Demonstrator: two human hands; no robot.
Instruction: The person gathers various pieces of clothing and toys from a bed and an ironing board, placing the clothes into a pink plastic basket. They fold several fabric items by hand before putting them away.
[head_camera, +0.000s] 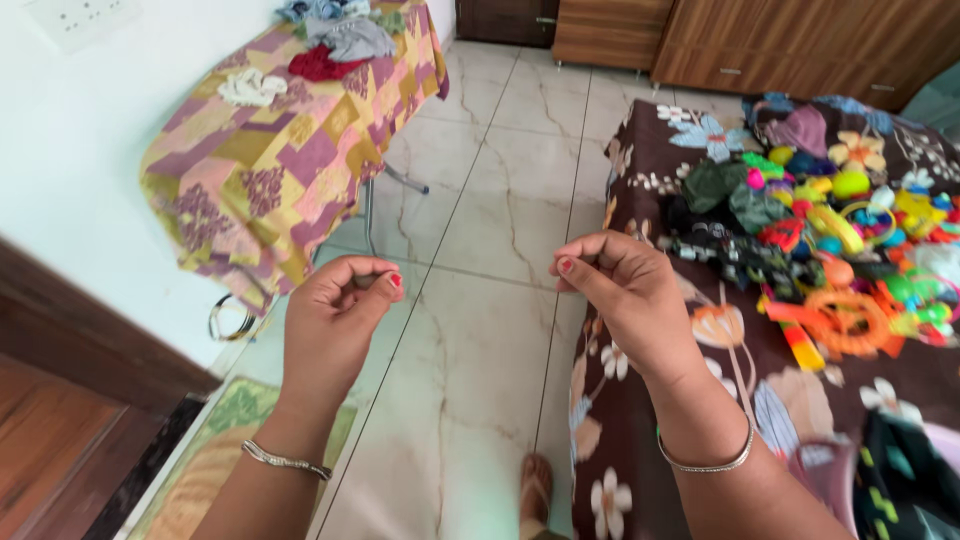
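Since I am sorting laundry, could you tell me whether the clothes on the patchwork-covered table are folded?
Not folded: the clothes lie crumpled in a loose heap on the table.

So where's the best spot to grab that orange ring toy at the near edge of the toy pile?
Probably the near-left arc of the orange ring toy, coming from the bed's bare floral side. That arc borders open bedspread, while the far and right sides press against other toys. It lies flat, so a pinch over the rim from above suits it. The right hand is nearest.

Brown floral bedcover (640, 400) (toys (850, 250) multicol.), red nails (565, 265)
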